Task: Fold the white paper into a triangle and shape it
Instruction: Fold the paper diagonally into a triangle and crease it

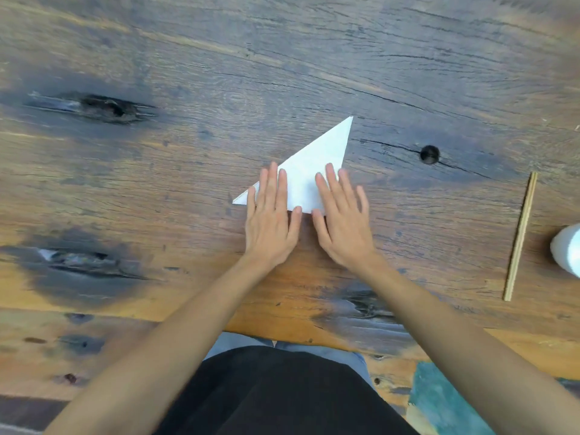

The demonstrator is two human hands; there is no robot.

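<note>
Here, in the head view, the white paper [314, 161] lies flat as a triangle near the middle of the wooden table [157, 183], one sharp tip pointing away and to the right, another out to the left. The left hand [271, 215] rests palm-down on the paper's left part, fingers straight and close together; the right hand [340, 215] lies flat on its near right edge, fingers slightly fanned. Neither hand grips anything (both are spread open and pressing). The flat palms look placed to pin the layers and sharpen the crease, so the triangle fold seems done and the shaping not yet begun. Well apart on the right lie a pair of thin wooden sticks [521, 237], and at the frame's edge sits a white rounded object [568, 249], cut off too much to identify. No brand, label or writing is readable on anything.
</note>
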